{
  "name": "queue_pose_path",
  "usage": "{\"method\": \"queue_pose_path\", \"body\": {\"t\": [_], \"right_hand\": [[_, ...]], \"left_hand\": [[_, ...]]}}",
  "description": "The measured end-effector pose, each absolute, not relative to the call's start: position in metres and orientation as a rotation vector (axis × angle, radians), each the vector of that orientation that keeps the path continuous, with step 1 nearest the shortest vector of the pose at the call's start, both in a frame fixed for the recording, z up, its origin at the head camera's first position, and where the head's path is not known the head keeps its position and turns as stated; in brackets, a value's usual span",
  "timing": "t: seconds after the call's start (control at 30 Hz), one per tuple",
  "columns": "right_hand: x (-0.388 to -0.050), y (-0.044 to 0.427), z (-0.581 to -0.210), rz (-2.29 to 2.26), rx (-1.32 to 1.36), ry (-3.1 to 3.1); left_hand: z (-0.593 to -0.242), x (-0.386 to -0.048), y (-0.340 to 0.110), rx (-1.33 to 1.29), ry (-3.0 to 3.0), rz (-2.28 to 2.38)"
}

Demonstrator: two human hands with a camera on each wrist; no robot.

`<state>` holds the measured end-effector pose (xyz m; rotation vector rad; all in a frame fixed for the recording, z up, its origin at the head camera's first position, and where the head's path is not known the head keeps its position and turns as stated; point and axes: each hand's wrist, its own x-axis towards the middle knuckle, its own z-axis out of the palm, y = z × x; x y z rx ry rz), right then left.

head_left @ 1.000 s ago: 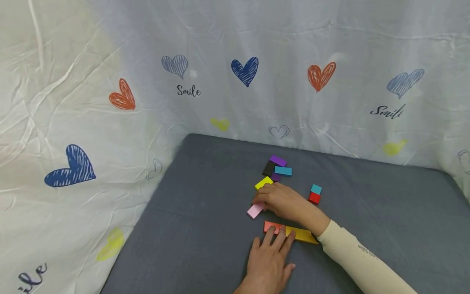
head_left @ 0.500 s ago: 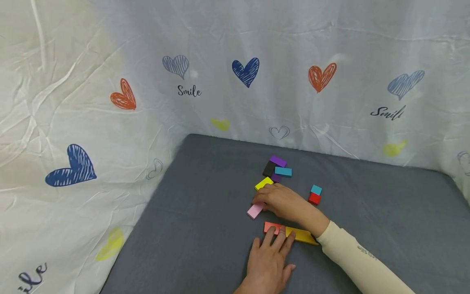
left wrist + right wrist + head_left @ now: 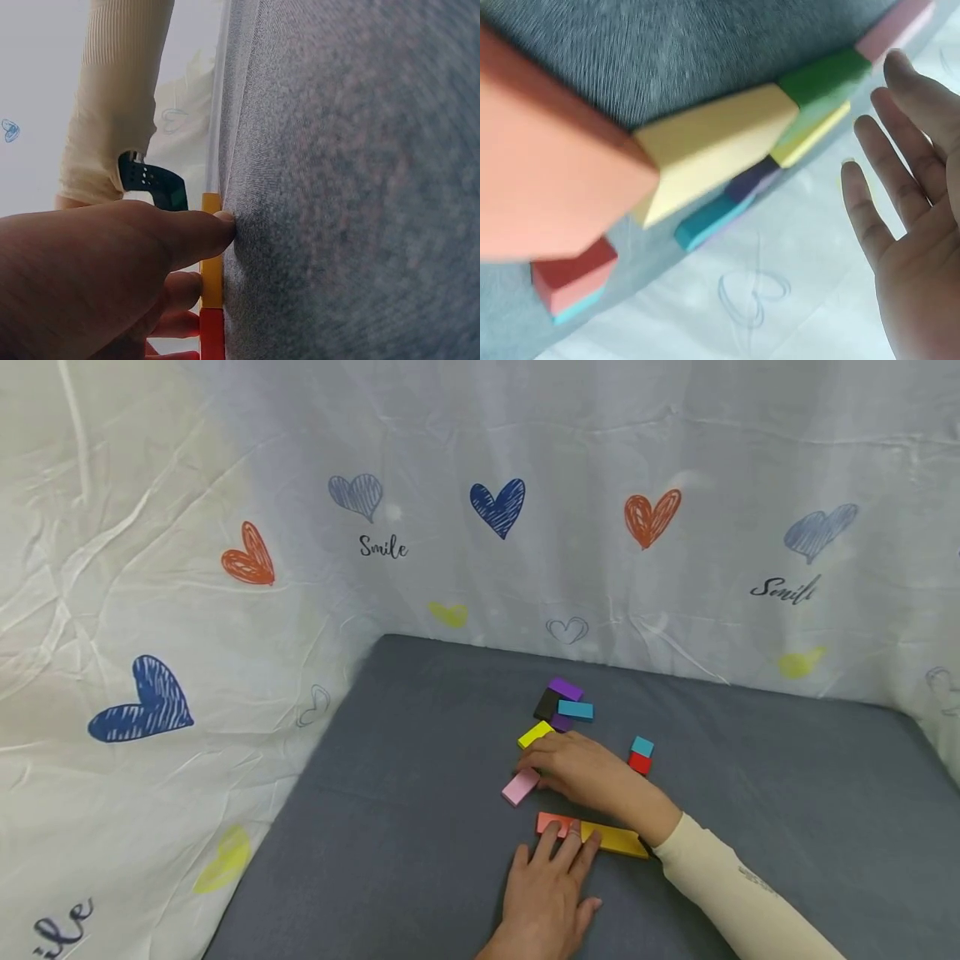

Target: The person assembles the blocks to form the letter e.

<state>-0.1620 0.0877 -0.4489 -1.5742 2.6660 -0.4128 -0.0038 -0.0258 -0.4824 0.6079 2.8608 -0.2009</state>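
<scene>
My left hand [image 3: 546, 889] rests its spread fingertips on a salmon block [image 3: 551, 823] and a longer amber block [image 3: 618, 840], which lie end to end. In the left wrist view the thumb of my left hand [image 3: 97, 270] lies by the amber block [image 3: 213, 281], next to a red one [image 3: 212, 334]. My right hand [image 3: 588, 772] reaches over the cloth, fingertips between a pink block [image 3: 521, 787] and a yellow block [image 3: 536, 734]. Its fingers look loosely extended in the right wrist view, near pink [image 3: 894, 28] and green [image 3: 825, 84] blocks. Whether they touch, I cannot tell.
Beyond my right hand lie black [image 3: 547, 703], purple [image 3: 566, 689] and blue [image 3: 575, 710] blocks. Small teal [image 3: 642, 747] and red [image 3: 640, 763] blocks touch on the right. A cream block [image 3: 716, 142] adjoins the green one. A heart-printed curtain [image 3: 450, 568] stands behind.
My right wrist has shifted very slightly to the right, its fingers staying between the pink and yellow blocks. My left hand and the blocks look still.
</scene>
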Motion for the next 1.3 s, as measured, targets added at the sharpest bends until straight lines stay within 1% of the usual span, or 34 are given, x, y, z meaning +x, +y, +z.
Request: {"method": "queue_pose_path", "body": {"t": [0.3,0.83,1.17,1.3], "right_hand": [[-0.154,0.117,-0.436,-0.459,-1.515,2.767],[-0.124,0.182,-0.421,-0.490,-1.112,2.857],[-0.092,0.216,-0.425,-0.456,-0.933,2.816],[-0.077,0.226,-0.432,-0.501,-0.925,2.762]], "left_hand": [[-0.483,-0.004,-0.024,0.577,2.832,-0.240],[-0.481,-0.006,-0.021,0.537,2.779,-0.178],[-0.481,-0.007,-0.020,0.516,2.769,-0.171],[-0.480,-0.006,-0.019,0.512,2.766,-0.180]]}}
